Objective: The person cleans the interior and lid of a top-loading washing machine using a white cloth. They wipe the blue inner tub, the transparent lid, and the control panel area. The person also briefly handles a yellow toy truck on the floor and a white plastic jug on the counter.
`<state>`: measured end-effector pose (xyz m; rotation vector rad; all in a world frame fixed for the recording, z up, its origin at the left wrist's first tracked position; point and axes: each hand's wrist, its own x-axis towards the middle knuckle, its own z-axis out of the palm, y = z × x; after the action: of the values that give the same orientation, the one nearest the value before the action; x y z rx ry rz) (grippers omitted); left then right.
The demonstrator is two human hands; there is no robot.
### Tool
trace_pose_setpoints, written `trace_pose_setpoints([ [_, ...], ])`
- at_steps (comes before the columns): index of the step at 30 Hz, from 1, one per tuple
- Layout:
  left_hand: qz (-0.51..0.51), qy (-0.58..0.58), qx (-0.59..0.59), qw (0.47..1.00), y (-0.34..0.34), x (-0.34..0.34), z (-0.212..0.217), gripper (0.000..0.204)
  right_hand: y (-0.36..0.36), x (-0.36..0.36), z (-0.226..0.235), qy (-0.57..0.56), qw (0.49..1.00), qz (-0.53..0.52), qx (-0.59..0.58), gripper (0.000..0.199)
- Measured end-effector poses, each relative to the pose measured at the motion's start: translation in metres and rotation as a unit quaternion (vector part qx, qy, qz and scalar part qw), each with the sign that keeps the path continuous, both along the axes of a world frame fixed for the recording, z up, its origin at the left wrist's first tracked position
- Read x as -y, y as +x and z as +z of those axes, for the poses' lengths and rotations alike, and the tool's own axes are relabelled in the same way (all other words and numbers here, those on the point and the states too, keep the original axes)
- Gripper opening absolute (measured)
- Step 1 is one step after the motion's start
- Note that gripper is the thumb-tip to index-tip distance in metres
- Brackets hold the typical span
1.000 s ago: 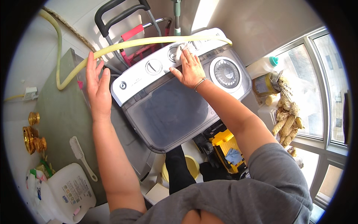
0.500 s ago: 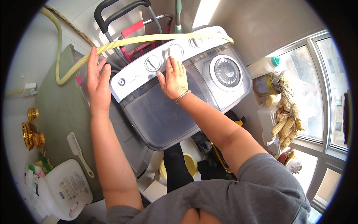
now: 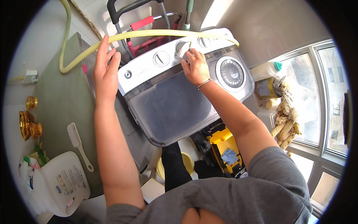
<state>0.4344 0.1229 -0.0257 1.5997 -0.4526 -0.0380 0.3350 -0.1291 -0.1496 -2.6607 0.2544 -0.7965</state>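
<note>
"What did you pinch?"
"A white cloth [image 3: 184, 49], with my right hand [image 3: 197, 68], over the washing machine [image 3: 173, 104]'s middle dial [image 3: 179, 45]."
"And your left hand [image 3: 106, 76]?"
"It was spread, fingertips at the yellow hose [image 3: 149, 33]."

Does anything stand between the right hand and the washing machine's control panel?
Only the white cloth that the right hand holds at the control panel, near its middle. The yellow hose crosses the panel's right end, apart from that hand.

Blue and dark lettering [image 3: 67, 182] marked the white plastic jug [image 3: 76, 164] left of the white-and-grey washing machine [image 3: 173, 102]; panel print [image 3: 143, 70] was illegible.
</note>
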Motion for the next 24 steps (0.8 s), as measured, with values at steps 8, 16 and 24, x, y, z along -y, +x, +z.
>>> trace_pose_setpoints([
  [8, -0.007, 0.019, 0.017, 1.0, 0.003, -0.003, -0.007, 0.055, -0.018, 0.002, 0.001, 0.01, 0.985, 0.169, -0.024, 0.035],
  [16, -0.008, 0.04, 0.016, 0.999, 0.004, -0.006, -0.006, 0.054, 0.028, 0.02, -0.001, -0.039, 0.997, 0.062, -0.012, 0.038],
  [24, 0.006, 0.038, 0.046, 0.998, 0.01, -0.011, -0.014, 0.054, 0.045, -0.001, 0.026, -0.115, 0.978, 0.136, -0.113, 0.034],
])
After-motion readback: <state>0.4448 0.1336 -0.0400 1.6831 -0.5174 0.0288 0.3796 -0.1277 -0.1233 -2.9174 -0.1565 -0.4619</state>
